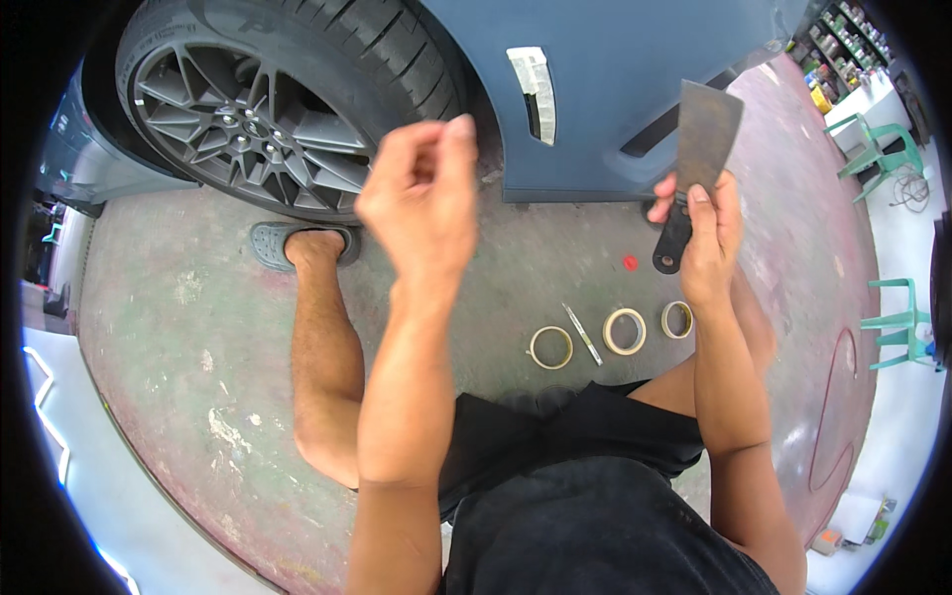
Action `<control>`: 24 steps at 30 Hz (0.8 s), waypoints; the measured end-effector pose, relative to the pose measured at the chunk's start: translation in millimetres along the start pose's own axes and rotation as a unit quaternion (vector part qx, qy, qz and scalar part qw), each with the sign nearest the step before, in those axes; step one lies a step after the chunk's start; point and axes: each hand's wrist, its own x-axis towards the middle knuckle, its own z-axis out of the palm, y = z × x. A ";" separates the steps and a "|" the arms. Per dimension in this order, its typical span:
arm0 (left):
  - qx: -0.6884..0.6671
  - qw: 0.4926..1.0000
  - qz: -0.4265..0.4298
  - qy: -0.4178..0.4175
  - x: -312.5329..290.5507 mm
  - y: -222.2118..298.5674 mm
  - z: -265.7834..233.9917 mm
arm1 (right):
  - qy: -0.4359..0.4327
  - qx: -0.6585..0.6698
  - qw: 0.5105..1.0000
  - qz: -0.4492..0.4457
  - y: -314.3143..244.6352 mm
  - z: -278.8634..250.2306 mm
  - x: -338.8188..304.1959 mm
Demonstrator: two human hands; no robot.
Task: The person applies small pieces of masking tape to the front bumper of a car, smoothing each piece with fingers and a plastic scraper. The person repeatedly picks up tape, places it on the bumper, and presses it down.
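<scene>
Stained concrete workshop floor runs beneath a matte blue-grey car body panel, our landmark. Left of the panel sits the dark multi-spoke alloy wheel. We note the right hand closed firmly around the black handle of a wide, worn metal putty scraper, blade up, just before the panel's lower edge. Left hand is raised near the wheel arch, fingertips pinched narrowly; whether they hold anything we cannot tell. Below the panel, on the floor, lie three cream masking-tape rolls and a slim metal utility knife. Risk, as we judge it: a tilted blade corner could gouge the panel's finish.
</scene>
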 end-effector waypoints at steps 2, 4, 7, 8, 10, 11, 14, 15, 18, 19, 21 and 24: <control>-0.041 0.998 0.041 -0.006 7.6 18.7 31.3 | 0.017 0.011 1.000 0.003 14.1 -13.4 0.1; -0.047 0.998 0.039 -0.023 14.5 25.0 50.2 | 0.042 0.033 0.999 0.012 32.3 -31.1 1.8; 0.004 0.998 0.060 -0.017 23.6 28.9 59.4 | 0.091 0.048 0.994 0.025 51.0 -51.0 5.5; 0.007 0.998 0.058 -0.014 24.6 27.2 62.2 | 0.101 0.057 0.993 0.017 54.1 -55.7 7.2; 0.014 0.998 0.056 -0.010 28.9 22.8 64.1 | 0.123 0.075 0.990 0.002 57.7 -61.2 12.0; 0.022 0.998 0.056 -0.008 29.6 22.9 65.4 | 0.140 0.082 0.987 0.015 55.6 -60.8 14.2; 0.036 0.998 0.039 -0.041 30.0 26.4 64.4 | 0.154 0.096 0.983 0.025 61.4 -62.6 16.5; 0.027 0.998 0.041 -0.034 29.9 25.7 65.2 | 0.154 0.090 0.984 0.025 62.7 -62.6 16.8; 0.018 0.998 0.048 -0.021 31.3 23.3 67.7 | 0.154 0.074 0.985 0.020 65.1 -63.0 16.5; 0.027 0.998 0.051 -0.021 32.4 22.4 67.2 | 0.152 0.072 0.986 0.017 65.6 -62.7 16.1; 0.031 0.998 0.045 -0.024 32.3 22.3 66.5 | 0.149 0.070 0.986 0.018 66.1 -62.6 14.6; 0.026 0.999 0.027 -0.027 31.8 26.4 67.7 | 0.149 0.077 0.985 0.027 67.1 -62.0 11.8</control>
